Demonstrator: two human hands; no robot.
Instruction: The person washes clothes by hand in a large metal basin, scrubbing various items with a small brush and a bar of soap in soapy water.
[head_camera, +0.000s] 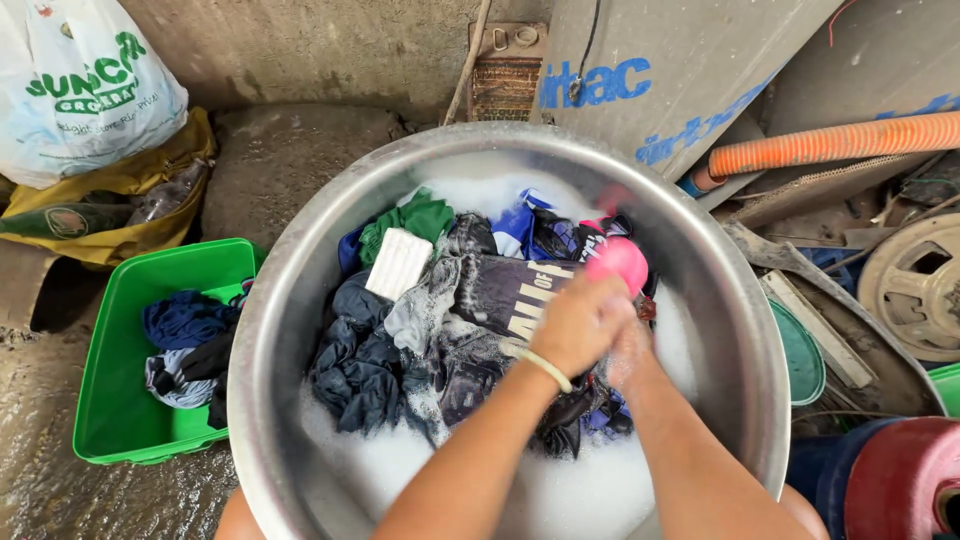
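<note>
Both hands sit in the big metal basin (300, 300) of suds, about 4 o'clock from its centre. Left hand (580, 322) is closed over a bunch of dark wet clothes (480, 320), wrist band on. Right hand (628, 352) is mostly hidden under it; grip unclear, seems pressed against the same cloth. A pink item (618, 262) pokes out at 12 o'clock of the hands. White soap bar (398, 263) lies on the pile at 10 o'clock. Green tub (130, 330) with 1 small heap sits at 9 o'clock. Risk, judged: hard rubbing could slop suds over the rim, or the soap could slip under the laundry.
</note>
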